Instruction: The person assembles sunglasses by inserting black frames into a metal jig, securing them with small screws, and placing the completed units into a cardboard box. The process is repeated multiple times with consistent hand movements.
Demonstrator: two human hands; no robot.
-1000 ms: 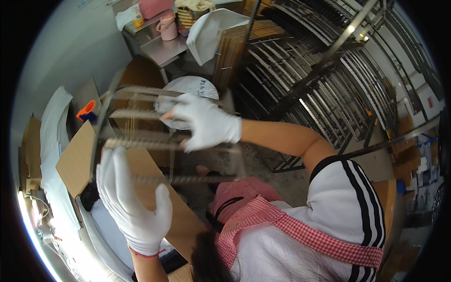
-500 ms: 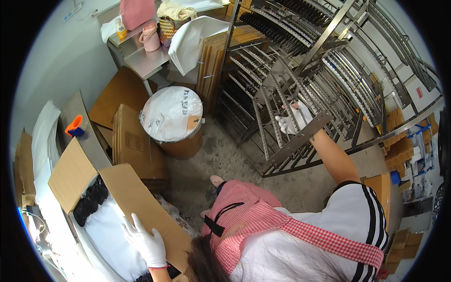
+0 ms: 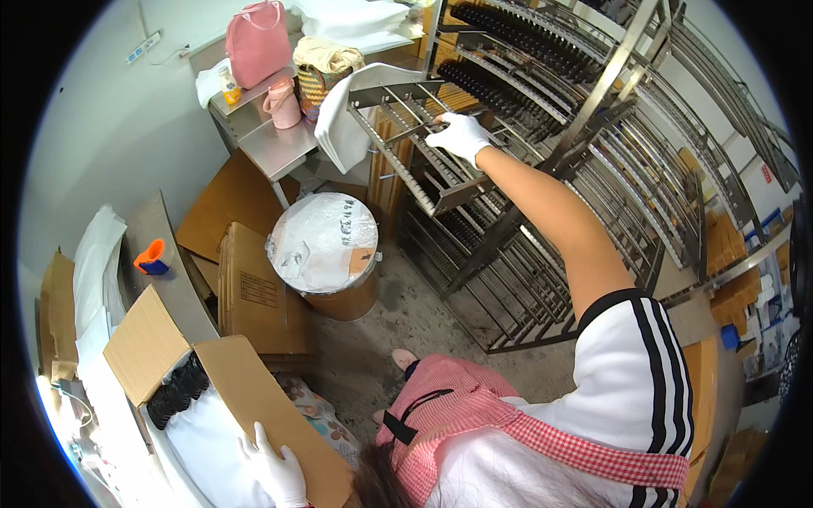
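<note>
My right hand [image 3: 461, 140], in a white glove, is stretched out with its fingers closed around a bar of a metal rack frame [image 3: 392, 162]. That frame has notched bars between flat end plates and juts out to the left of the tall metal rack [image 3: 542, 173]. My left hand [image 3: 278, 472], also gloved, rests by the inner side of a carton flap [image 3: 271, 423] with its fingers spread. Inside the open carton, a row of black, shiny pieces [image 3: 178, 391] lies beside a white sheet [image 3: 203, 436].
A round drum [image 3: 326, 241] with a plastic-covered lid stands ahead, beside flattened cartons [image 3: 258, 292]. Behind it, a metal table [image 3: 275, 152] bears a pink bag [image 3: 257, 44] and a pink bucket [image 3: 282, 103]. An orange-and-blue holder [image 3: 152, 257] sits on the left worktop.
My right hand has moved up and left, and the metal rack frame has come with it, out from the tall rack. My left hand stays at the carton. The view has shifted.
</note>
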